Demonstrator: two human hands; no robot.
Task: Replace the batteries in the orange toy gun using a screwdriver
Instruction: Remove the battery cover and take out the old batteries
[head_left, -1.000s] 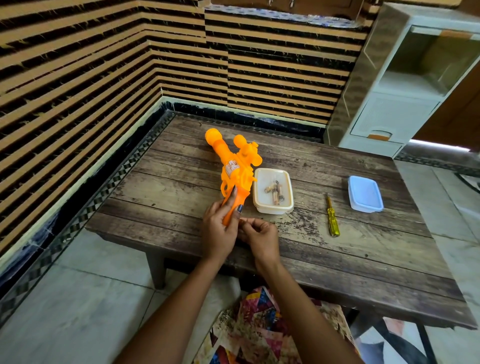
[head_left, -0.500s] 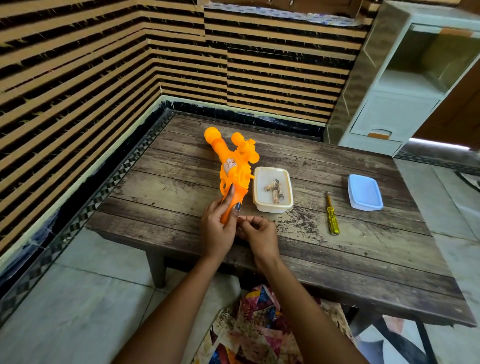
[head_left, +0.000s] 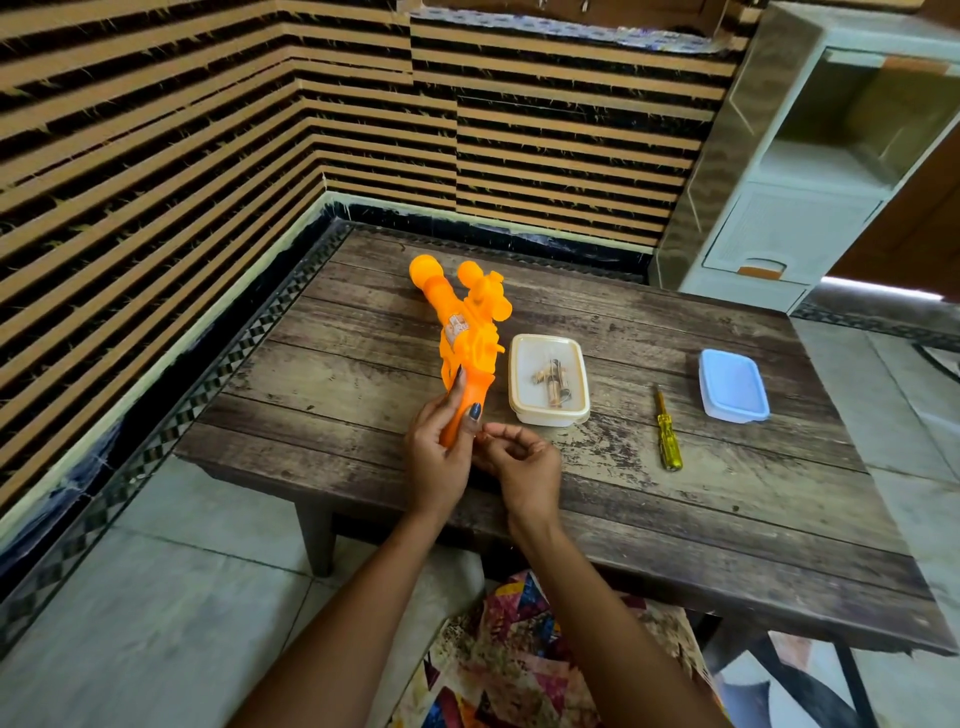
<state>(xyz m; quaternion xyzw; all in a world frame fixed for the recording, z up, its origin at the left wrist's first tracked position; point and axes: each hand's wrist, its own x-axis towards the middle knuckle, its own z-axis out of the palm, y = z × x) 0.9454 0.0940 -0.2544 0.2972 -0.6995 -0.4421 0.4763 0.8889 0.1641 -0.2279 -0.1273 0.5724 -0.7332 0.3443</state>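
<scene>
On the worktop (head_left: 675, 519), the orange toy gun (head_left: 470, 338) sits just left of the white tub (head_left: 522, 410). It looks like light, stiff, hollow plastic (likely slippery), best held at the handle. The left hand (head_left: 436, 457) has its grip clamped there. The right hand (head_left: 524, 467), near the tub, is curled; whether its grip pinches anything, I cannot tell.

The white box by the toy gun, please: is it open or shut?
Open: the box has no lid on, batteries show inside, and a blue lid lies apart beyond the screwdriver.
</scene>
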